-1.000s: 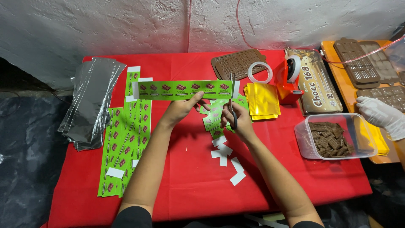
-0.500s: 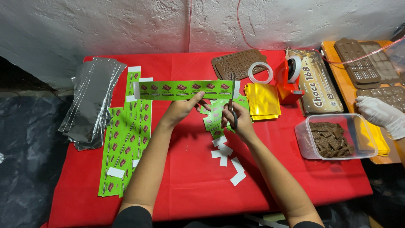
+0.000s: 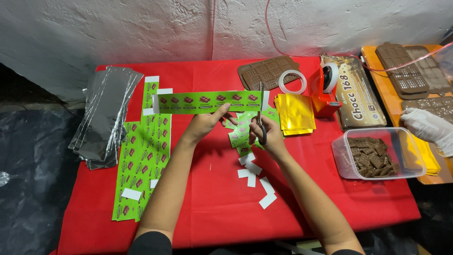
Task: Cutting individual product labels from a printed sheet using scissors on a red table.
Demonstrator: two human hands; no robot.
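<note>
A rough white plastered wall (image 3: 141, 33) backs a worktop (image 3: 212, 198) draped in red cloth, with dark plastic sheeting on the floor around it. The left hand (image 3: 205, 123) pinches the lower edge of a long green label strip (image 3: 207, 102) printed with small chocolate-bar pictures, holding it level above the cloth, thumb and fingers closed on the paper. The right hand (image 3: 269, 134) grips a pair of scissors (image 3: 261, 113), fingers through the handles, blades pointing up at the strip's right end; whether the blades are parted cannot be told. Cut green labels (image 3: 243, 130) lie in a loose heap just beneath both hands, and white paper offcuts (image 3: 257, 182) are scattered on the cloth nearer the person. To the left, more green strips (image 3: 141, 165) lie side by side, next to a stack of silver foil sheets (image 3: 106, 118). Beyond the scissors are gold foil sheets (image 3: 295, 113), a roll of clear tape (image 3: 292, 81), a red tape dispenser (image 3: 325, 92), a brown chocolate mould (image 3: 266, 72) and a bag of chocolate (image 3: 358, 92). A clear tub of chocolate pieces (image 3: 377, 156) sits at the right, where another person's white-gloved hand (image 3: 427, 127) rests near an orange tray (image 3: 391, 94) of moulds.
</note>
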